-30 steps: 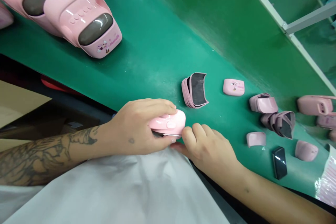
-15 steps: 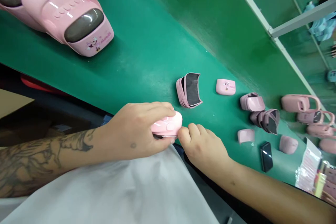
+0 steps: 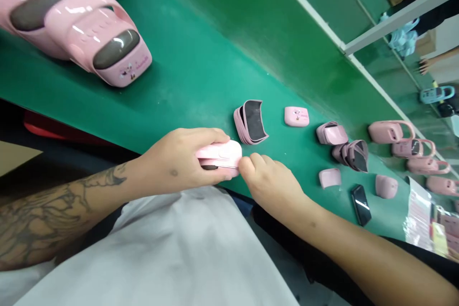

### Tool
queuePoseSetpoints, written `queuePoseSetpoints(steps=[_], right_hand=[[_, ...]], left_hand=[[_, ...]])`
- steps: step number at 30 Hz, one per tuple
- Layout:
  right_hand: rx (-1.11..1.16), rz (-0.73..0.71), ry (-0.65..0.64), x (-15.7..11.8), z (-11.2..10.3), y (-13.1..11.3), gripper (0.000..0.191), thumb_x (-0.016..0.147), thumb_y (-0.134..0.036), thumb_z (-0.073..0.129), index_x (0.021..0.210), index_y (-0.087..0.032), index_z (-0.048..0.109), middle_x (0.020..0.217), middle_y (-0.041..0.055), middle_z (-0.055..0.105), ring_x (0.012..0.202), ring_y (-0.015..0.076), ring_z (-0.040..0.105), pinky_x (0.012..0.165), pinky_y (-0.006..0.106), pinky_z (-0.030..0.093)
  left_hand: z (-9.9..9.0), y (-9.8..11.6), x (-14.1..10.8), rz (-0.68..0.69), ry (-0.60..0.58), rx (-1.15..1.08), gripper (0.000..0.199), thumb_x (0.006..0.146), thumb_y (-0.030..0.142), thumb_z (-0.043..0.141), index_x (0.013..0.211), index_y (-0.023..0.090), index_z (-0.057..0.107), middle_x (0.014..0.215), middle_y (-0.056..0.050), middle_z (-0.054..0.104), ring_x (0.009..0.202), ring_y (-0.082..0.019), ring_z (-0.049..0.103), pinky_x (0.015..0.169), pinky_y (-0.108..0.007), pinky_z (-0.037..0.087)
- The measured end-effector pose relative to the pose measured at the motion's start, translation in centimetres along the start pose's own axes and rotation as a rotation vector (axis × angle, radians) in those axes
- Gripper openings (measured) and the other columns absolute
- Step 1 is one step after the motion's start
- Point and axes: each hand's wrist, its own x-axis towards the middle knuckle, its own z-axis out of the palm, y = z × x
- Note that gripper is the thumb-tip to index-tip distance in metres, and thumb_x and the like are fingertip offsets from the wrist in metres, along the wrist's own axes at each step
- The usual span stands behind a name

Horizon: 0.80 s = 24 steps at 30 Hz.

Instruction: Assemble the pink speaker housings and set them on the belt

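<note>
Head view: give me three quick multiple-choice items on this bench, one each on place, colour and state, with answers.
1. Where is the stack of pink shells with dark linings relative to the pink housing?
A. On the floor
B. On the green bench mat, just beyond it
C. In the person's lap

2. What colour is the glossy slab at lower right?
A. Red
B. Pink
C. Black

3. What is the housing's state?
A. Gripped in the left hand
B. Lying on the mat
C. Inside the stack

Answers:
1. B, the stack sits on the mat past it.
2. C, its shiny face is black.
3. A, the fingers wrap over it.
</note>
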Motion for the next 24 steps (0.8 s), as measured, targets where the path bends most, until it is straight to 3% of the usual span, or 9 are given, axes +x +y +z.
queuePoseSetpoints(steps=[3, 6, 11, 13, 16, 19, 21, 24], right_hand=[[0.404, 0.112, -0.084, 0.1, 0.6, 0.6, 0.01, 0.106, -0.02, 0.047, 0.105, -0.017, 0.056, 0.082, -0.0011, 0.066, 0.066, 0.0076, 0.059, 0.061, 0.021, 0.034], [0.657, 0.355, 0.003, -0.7, 1.6, 0.4, 0.032, 0.111, -0.044, 0.047, 0.114, -0.015, 0.062, 0.074, -0.0036, 0.061, 0.059, 0.003, 0.053, 0.062, 0.016, 0.04], [0.564, 0.834, 0.202, -3.3, 3.8, 3.0, 0.057, 0.109, -0.058, 0.04, 0.134, -0.016, 0.069, 0.1, 0.0079, 0.073, 0.074, 0.0087, 0.061, 0.075, 0.024, 0.046], [0.473, 0.999, 0.193, -4.2, 4.9, 5.2, 0.061, 0.108, -0.057, 0.039, 0.146, -0.019, 0.067, 0.096, 0.0078, 0.072, 0.076, 0.0123, 0.062, 0.08, 0.028, 0.048], [0.284, 0.998, 0.11, -4.8, 6.8, 8.2, 0.06, 0.101, -0.043, 0.044, 0.147, -0.015, 0.07, 0.12, 0.0161, 0.073, 0.102, 0.0195, 0.066, 0.099, 0.038, 0.053], [0.244, 0.995, 0.089, -4.6, 8.5, 9.8, 0.059, 0.099, -0.04, 0.048, 0.145, -0.013, 0.074, 0.13, 0.0203, 0.069, 0.11, 0.0242, 0.064, 0.105, 0.046, 0.054], [0.214, 0.992, 0.099, -4.1, 8.8, 9.6, 0.058, 0.098, -0.039, 0.05, 0.143, -0.012, 0.075, 0.131, 0.0217, 0.068, 0.117, 0.0278, 0.064, 0.109, 0.051, 0.053], [0.175, 0.846, 0.33, -3.2, 7.3, 6.7, 0.05, 0.102, -0.04, 0.052, 0.135, -0.011, 0.077, 0.13, 0.0201, 0.07, 0.126, 0.0288, 0.064, 0.117, 0.053, 0.051]], left_hand=[[-0.8, -0.6, 0.0, -0.106, -0.024, -0.059, 0.047, 0.08, 0.051, 0.092, 0.12, 0.028, 0.08, 0.115, 0.006, 0.079, 0.099, -0.015, 0.074, 0.078, -0.024, 0.052], [-1.2, -1.1, -0.3, -0.186, -0.044, -0.047, 0.074, 0.064, 0.059, 0.101, 0.128, 0.03, 0.08, 0.132, 0.003, 0.078, 0.116, -0.024, 0.075, 0.083, -0.027, 0.056], [-1.9, -0.8, -0.8, -0.297, -0.167, 0.039, 0.095, 0.061, 0.065, 0.101, 0.146, 0.034, 0.071, 0.154, 0.001, 0.068, 0.139, -0.031, 0.066, 0.1, -0.032, 0.058], [-2.1, -0.6, -0.9, -0.3, -0.211, 0.068, 0.093, 0.064, 0.063, 0.1, 0.147, 0.035, 0.069, 0.158, 0.002, 0.065, 0.142, -0.03, 0.063, 0.1, -0.032, 0.058], [-2.2, -0.3, -0.8, -0.264, -0.222, 0.098, 0.082, 0.069, 0.059, 0.098, 0.143, 0.036, 0.069, 0.148, 0.004, 0.069, 0.131, -0.025, 0.067, 0.094, -0.029, 0.056], [-2.2, 0.0, -0.7, -0.302, -0.216, 0.105, 0.074, 0.071, 0.056, 0.097, 0.137, 0.038, 0.07, 0.133, 0.006, 0.073, 0.115, -0.021, 0.07, 0.086, -0.027, 0.054], [-2.1, 0.2, -0.6, -0.335, -0.214, 0.09, 0.072, 0.071, 0.055, 0.097, 0.136, 0.038, 0.071, 0.13, 0.007, 0.074, 0.112, -0.02, 0.07, 0.084, -0.027, 0.053], [-1.9, 0.3, -0.8, -0.322, -0.199, 0.068, 0.074, 0.071, 0.056, 0.098, 0.136, 0.036, 0.071, 0.132, 0.006, 0.073, 0.115, -0.021, 0.07, 0.087, -0.028, 0.054]])
